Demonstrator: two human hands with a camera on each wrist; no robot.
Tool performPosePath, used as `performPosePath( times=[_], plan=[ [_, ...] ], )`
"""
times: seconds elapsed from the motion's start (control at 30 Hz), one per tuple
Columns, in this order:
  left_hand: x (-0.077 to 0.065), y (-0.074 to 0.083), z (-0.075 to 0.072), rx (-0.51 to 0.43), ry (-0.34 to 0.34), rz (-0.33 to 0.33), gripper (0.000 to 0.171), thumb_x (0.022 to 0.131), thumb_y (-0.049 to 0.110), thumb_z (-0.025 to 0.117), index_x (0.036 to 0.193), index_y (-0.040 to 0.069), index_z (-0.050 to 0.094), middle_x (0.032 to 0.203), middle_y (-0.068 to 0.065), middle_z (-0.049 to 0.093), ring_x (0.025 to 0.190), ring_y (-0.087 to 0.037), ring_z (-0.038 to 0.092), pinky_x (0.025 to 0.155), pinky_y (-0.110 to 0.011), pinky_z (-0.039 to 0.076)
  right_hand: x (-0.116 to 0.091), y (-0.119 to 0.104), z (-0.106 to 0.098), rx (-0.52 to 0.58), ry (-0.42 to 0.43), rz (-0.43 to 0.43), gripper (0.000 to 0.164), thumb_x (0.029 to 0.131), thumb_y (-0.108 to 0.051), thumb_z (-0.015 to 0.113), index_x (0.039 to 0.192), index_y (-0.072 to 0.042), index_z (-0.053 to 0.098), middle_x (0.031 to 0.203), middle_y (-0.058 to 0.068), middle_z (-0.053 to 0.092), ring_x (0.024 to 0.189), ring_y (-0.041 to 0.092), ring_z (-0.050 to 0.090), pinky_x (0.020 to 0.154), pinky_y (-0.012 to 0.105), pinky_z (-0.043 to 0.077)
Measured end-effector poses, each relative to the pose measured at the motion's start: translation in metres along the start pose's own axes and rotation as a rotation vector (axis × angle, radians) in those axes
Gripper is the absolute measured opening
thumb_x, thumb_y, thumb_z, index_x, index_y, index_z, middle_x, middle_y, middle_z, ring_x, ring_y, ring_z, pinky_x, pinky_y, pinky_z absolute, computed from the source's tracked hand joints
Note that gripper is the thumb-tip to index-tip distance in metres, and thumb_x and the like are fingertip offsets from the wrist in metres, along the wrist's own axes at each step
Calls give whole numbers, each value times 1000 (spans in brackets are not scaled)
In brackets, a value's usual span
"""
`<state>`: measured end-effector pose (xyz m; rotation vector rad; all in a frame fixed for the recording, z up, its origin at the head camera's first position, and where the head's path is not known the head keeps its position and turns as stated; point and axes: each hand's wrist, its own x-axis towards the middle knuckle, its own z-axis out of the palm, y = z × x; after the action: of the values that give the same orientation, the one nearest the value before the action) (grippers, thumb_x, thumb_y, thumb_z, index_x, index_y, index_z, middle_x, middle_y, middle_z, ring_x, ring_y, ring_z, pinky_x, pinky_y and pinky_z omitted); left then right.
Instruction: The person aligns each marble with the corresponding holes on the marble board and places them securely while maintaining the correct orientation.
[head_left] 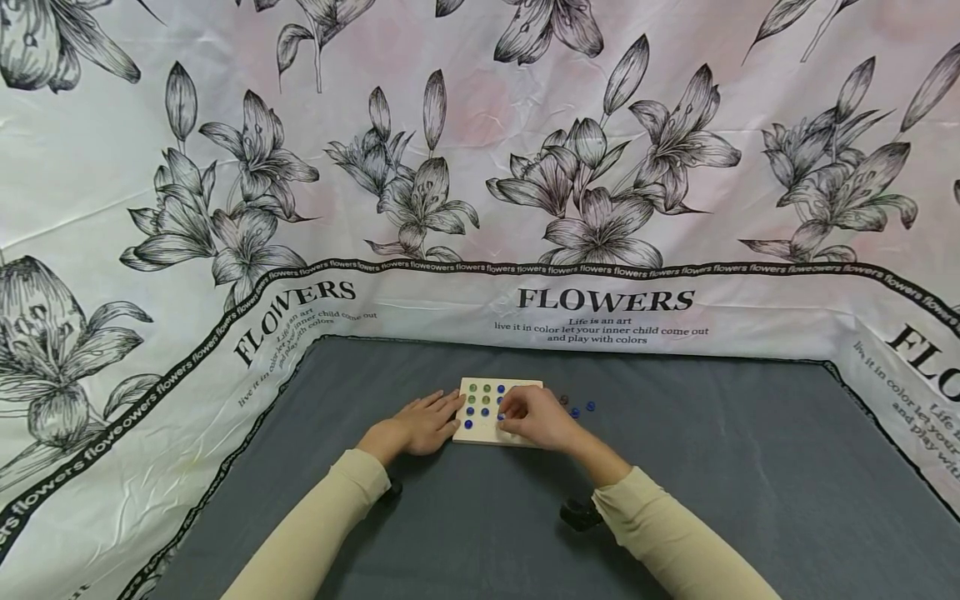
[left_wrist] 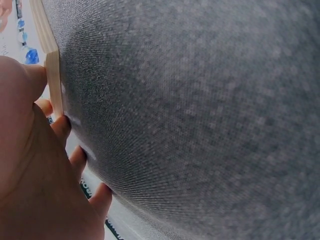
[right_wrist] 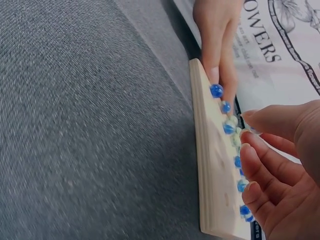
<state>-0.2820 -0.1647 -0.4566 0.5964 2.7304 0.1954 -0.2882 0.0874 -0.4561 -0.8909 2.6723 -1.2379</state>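
Observation:
A pale wooden board (head_left: 483, 435) with rows of hollows lies on the grey cloth. Green marbles (head_left: 472, 388) and blue marbles (head_left: 470, 412) sit in its left part. My left hand (head_left: 427, 423) rests at the board's left edge, fingers extended and spread; in the left wrist view its thumb (left_wrist: 36, 80) touches the board's edge (left_wrist: 54, 82). Over the board's middle, my right hand (head_left: 542, 417) pinches a small marble between thumb and index finger, mostly hidden by the fingertips. The right wrist view shows its other fingers (right_wrist: 265, 175) bent close over the marbles.
Loose blue marbles (head_left: 590, 407) and a darker brownish one (head_left: 564, 400) lie on the cloth just right of the board. Grey cloth (head_left: 712, 467) spreads around it. A white flower-printed sheet (head_left: 420, 308) borders the back and sides.

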Motion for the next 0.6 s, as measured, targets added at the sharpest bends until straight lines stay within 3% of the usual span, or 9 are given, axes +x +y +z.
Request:
performPosePath(
  times=[0.37,0.6],
  plan=[
    [-1,-1,-1,-2,-2,3,58,113,42,30,166,22,20,172,1,15,158,-26,14,126,-53,15,4,-5,13,-16,-8,-5,11,87,-4,79,95,-1,72,84,3,69,74,11,62,68,29,53],
    [-2,1,-2,-10,3,9,58,113,42,31,166,20,21,172,0,16,158,-27,14,126,-54,15,8,-6,20,-12,-21,40,9,88,-6,79,94,-3,73,83,0,69,73,9,61,68,28,53]
  ],
)
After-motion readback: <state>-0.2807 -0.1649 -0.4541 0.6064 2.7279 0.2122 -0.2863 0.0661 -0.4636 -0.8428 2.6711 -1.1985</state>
